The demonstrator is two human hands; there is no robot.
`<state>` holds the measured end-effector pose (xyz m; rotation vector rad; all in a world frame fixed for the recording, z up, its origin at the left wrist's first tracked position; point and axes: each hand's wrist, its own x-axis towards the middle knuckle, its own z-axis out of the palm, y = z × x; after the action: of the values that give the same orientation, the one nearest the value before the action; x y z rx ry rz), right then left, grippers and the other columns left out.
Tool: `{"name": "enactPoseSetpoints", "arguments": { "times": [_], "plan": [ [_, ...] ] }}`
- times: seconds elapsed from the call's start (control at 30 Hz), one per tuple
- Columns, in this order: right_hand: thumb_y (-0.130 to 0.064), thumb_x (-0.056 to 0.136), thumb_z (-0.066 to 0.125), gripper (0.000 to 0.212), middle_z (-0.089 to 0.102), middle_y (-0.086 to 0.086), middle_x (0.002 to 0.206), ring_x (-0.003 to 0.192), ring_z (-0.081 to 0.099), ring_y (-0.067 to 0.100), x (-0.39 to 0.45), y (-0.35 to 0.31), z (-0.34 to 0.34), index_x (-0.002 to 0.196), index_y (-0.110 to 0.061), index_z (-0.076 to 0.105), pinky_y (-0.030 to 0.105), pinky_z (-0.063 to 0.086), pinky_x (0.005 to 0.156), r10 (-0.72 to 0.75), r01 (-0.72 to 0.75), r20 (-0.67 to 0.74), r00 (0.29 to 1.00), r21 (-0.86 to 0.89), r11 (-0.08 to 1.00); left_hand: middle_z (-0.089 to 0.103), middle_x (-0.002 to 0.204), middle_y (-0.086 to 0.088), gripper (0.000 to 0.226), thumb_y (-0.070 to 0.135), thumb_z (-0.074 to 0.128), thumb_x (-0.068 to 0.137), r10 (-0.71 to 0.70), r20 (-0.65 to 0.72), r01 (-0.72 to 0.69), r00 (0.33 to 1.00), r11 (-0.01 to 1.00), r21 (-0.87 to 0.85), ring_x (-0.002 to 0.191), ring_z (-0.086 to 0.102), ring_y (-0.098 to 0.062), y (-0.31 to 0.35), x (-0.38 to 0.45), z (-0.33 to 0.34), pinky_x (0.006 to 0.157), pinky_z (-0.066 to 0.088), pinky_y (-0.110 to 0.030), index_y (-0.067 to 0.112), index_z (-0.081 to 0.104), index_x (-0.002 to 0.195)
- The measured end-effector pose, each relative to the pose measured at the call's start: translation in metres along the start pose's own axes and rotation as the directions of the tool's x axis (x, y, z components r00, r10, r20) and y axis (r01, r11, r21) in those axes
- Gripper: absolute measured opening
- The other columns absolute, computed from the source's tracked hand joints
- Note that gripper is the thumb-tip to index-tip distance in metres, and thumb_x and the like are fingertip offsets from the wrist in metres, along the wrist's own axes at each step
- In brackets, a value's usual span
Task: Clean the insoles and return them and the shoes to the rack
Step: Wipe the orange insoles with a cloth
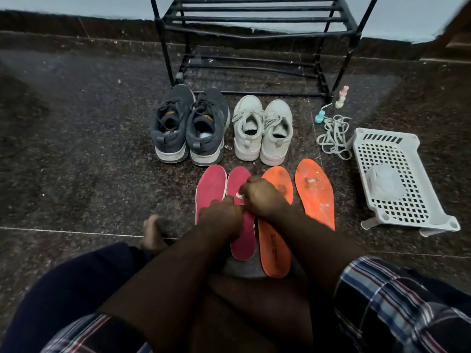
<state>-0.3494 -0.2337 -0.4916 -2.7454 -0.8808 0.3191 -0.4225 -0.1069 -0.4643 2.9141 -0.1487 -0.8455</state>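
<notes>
Pink insole (242, 240) at frame centre could skid if the left hand (221, 215) pinning it slips while the right hand (262, 197), clenched round a white scrap (240, 195), rubs.

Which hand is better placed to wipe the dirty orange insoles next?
The right hand. It pinches a small white wipe and already lies partly over the inner flat orange foam insole; the outer orange insole lies further right. The left hand rests on the pink insole.
</notes>
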Motion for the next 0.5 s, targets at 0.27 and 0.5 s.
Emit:
{"name": "enactPoseSetpoints", "arguments": {
  "times": [0.27, 0.5],
  "plan": [
    [-0.023, 0.085, 0.063, 0.019, 0.070, 0.016, 0.095, 0.091, 0.064, 0.033, 0.025, 0.030, -0.016, 0.094, -0.009, 0.073, 0.033, 0.045, 0.072, 0.252, -0.228, -0.186, 0.950, 0.142, 0.963, 0.040, 0.137, -0.009, 0.046, 0.027, 0.042, 0.100, -0.003, 0.008, 0.003, 1.000, 1.000, 0.028, 0.120, 0.046, -0.039, 0.000, -0.003, -0.004, 0.093, 0.044, -0.054, 0.031, 0.040, 0.147],
    [-0.011, 0.083, 0.057, 0.026, 0.064, 0.016, 0.102, 0.098, 0.060, 0.031, 0.020, 0.010, 0.001, 0.105, -0.008, 0.071, 0.033, 0.043, 0.081, 0.003, -0.003, 0.006, 1.000, 0.013, 1.000, 0.039, 0.136, -0.007, 0.052, 0.025, 0.049, 0.096, -0.016, 0.065, 0.015, 0.998, 1.000, 0.015, 0.124, 0.043, -0.039, 0.001, -0.002, -0.008, 0.095, 0.042, -0.054, 0.036, 0.039, 0.145]
  ]
}}
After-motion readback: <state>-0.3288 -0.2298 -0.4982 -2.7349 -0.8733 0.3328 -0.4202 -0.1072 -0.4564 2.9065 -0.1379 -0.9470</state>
